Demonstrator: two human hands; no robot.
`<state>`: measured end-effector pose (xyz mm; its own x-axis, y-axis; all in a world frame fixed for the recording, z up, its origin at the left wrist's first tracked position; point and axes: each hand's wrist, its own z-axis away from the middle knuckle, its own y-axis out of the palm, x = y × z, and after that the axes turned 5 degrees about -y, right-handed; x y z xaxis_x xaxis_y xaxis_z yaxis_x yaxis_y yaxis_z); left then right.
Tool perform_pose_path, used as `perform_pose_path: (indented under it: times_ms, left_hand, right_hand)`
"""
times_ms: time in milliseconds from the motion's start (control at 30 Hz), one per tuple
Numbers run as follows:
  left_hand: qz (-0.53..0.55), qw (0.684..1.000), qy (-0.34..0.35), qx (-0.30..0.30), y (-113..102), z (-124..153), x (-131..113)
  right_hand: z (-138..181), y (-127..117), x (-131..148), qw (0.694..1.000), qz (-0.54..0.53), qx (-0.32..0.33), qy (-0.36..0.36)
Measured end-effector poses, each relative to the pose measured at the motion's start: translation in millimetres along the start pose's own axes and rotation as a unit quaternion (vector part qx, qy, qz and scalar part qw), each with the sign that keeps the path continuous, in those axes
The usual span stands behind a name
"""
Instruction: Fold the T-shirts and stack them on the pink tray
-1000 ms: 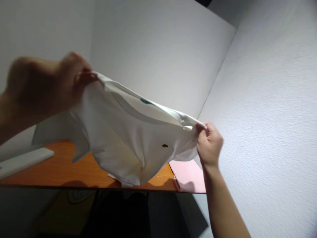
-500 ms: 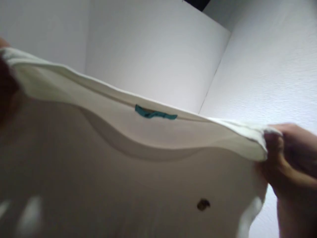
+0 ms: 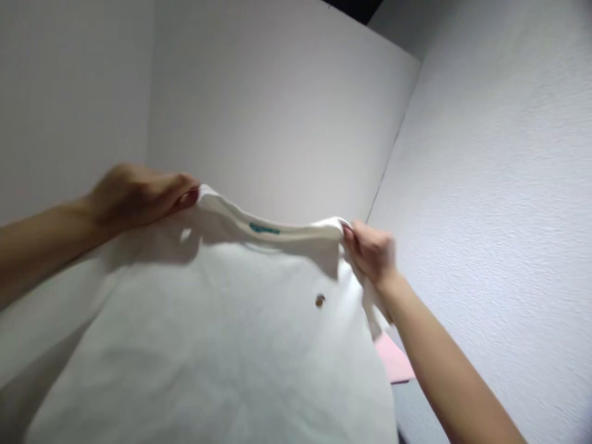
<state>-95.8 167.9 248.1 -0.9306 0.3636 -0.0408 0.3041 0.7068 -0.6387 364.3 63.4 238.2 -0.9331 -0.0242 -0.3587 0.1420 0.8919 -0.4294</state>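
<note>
A white T-shirt hangs spread out in front of me, its front towards me. My left hand is closed on the shirt at one side of the neckline. Its other side is pinched by my right hand, a little lower in view. Between the hands the collar sags slightly, and a teal neck label shows inside it. A small dark brown and yellowish mark sits on the chest. The lower hem lies out of view.
Pale partition walls rise ahead, and a textured white wall runs along the right. Something flat and pink shows behind the shirt, near my right forearm. A dark gap is at the top.
Both hands have moved away from me with the shirt, so it looks smaller and more of its front shows. My left hand has come fully into view.
</note>
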Motion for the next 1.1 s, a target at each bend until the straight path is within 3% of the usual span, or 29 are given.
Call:
perform_pose_path:
  times_ms: [100, 167, 233, 367, 467, 600, 767, 1100]
  left_hand:
    - [-0.026, 0.996, 0.049, 0.068, 28.0, -15.6, -31.6]
    - [-0.031, 0.995, 0.028, 0.089, 59.8, -4.0, -43.0]
    - [-0.029, 0.991, 0.010, 0.131, 100.8, 29.7, -46.3]
    - [-0.010, 0.960, -0.016, 0.278, 182.5, 127.5, -39.9]
    - [-0.015, 0.931, -0.074, 0.357, 220.8, 178.1, -24.5]
    - [0.013, 0.906, -0.115, 0.406, 248.3, 193.4, 16.1]
    - [0.034, 0.912, -0.110, 0.393, 268.1, 189.3, 61.5]
    - [0.012, 0.928, -0.103, 0.358, 295.6, 178.1, 79.3]
  right_hand:
    - [-27.8, 42.2, 25.5, 0.990, -0.030, 0.118, 0.069]
    - [-26.2, 68.7, 55.3, 0.966, -0.094, 0.223, 0.085]
    - [-3.0, 93.7, 89.4, 0.950, -0.132, 0.277, 0.060]
    - [80.2, 137.3, 144.2, 0.904, -0.187, 0.384, 0.026]
    - [131.5, 163.0, 160.8, 0.873, -0.203, 0.442, 0.043]
    - [156.3, 194.3, 163.4, 0.846, -0.215, 0.482, 0.075]
    - [151.7, 226.6, 165.6, 0.829, -0.237, 0.499, 0.094]
    - [145.9, 261.8, 169.7, 0.848, -0.222, 0.471, 0.103]
